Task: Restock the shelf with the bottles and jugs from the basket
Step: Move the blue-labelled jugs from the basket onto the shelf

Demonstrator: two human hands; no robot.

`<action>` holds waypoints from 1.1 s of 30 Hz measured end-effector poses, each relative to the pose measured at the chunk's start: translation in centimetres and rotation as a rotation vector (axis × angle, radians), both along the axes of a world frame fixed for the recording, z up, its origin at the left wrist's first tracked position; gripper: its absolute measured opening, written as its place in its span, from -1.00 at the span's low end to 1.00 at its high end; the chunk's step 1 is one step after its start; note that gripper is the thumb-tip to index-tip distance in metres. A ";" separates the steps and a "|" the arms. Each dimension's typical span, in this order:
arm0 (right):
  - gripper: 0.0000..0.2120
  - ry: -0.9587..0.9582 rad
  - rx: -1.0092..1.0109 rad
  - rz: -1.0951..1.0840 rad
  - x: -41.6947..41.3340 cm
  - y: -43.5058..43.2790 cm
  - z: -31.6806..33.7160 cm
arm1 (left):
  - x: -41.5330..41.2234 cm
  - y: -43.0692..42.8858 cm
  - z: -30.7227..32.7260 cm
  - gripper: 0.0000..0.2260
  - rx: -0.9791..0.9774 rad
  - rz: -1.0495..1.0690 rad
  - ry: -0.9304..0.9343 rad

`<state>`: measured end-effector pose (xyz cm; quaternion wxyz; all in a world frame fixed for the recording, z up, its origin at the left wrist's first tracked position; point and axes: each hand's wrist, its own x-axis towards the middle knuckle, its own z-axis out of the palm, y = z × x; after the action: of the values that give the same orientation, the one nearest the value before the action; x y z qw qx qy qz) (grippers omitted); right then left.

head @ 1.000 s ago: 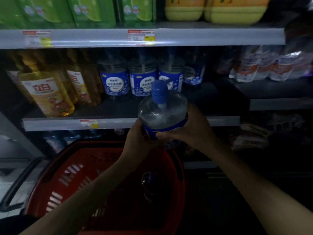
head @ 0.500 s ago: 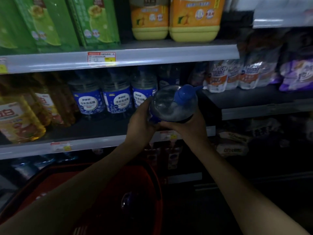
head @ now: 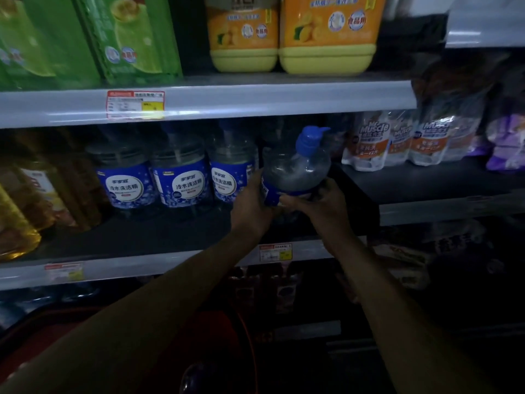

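Note:
A clear jug (head: 295, 172) with a blue cap and blue label is held tilted to the right over the middle shelf (head: 159, 237). My left hand (head: 250, 206) grips its left side and my right hand (head: 321, 206) curls round its lower right. It sits just right of a row of three matching blue-label jugs (head: 181, 186). The red basket (head: 227, 331) is low in the dark, with one dark bottle cap (head: 199, 376) showing inside.
Yellow oil bottles (head: 28, 206) stand at the shelf's left. Green packs (head: 85, 38) and orange-yellow jugs (head: 326, 35) fill the upper shelf. Refill pouches (head: 397, 140) lie on a raised shelf to the right. Price tags hang on the shelf edges.
Both hands have carried the jug up from above the basket and forward onto the middle shelf, beside the matching jugs. The jug has tilted to the right.

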<state>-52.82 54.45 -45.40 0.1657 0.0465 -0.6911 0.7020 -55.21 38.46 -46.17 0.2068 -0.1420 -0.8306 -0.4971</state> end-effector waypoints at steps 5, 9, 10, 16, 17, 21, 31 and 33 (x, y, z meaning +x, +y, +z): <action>-0.32 -0.004 -0.092 0.001 -2.4 0.2 -0.8 | -2.0 1.2 -0.6 -0.25 0.088 0.003 -0.014; -0.31 -0.018 -0.110 0.011 -4.1 1.0 -0.9 | -3.3 2.6 -0.8 -0.25 0.145 0.007 -0.022; -0.31 -0.017 -0.111 0.015 -4.4 1.0 -0.9 | -3.5 2.9 -0.8 -0.25 0.166 0.013 -0.026; -0.32 0.007 -0.104 0.044 -6.0 0.3 -0.8 | -4.1 3.9 -1.2 -0.33 0.235 0.088 -0.027; -0.30 0.000 -0.102 0.041 -6.3 0.1 -0.9 | -4.1 4.1 -1.2 -0.36 0.236 0.105 -0.029; -0.33 -0.051 -0.052 -0.011 -6.9 -0.3 -1.9 | -4.3 4.6 -0.8 -0.40 0.261 0.162 -0.081; -0.62 -0.210 0.090 -0.146 -3.8 -0.6 -2.1 | -1.8 2.9 -1.0 -0.50 0.207 0.126 -0.257; -0.57 -0.242 0.129 -0.147 -2.1 -0.8 -1.7 | -0.4 2.2 -0.4 -0.51 0.190 0.088 -0.282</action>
<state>-54.88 53.64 -47.06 0.1290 -0.0787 -0.7513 0.6424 -55.61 40.65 -46.60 0.1221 -0.0143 -0.8062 -0.5788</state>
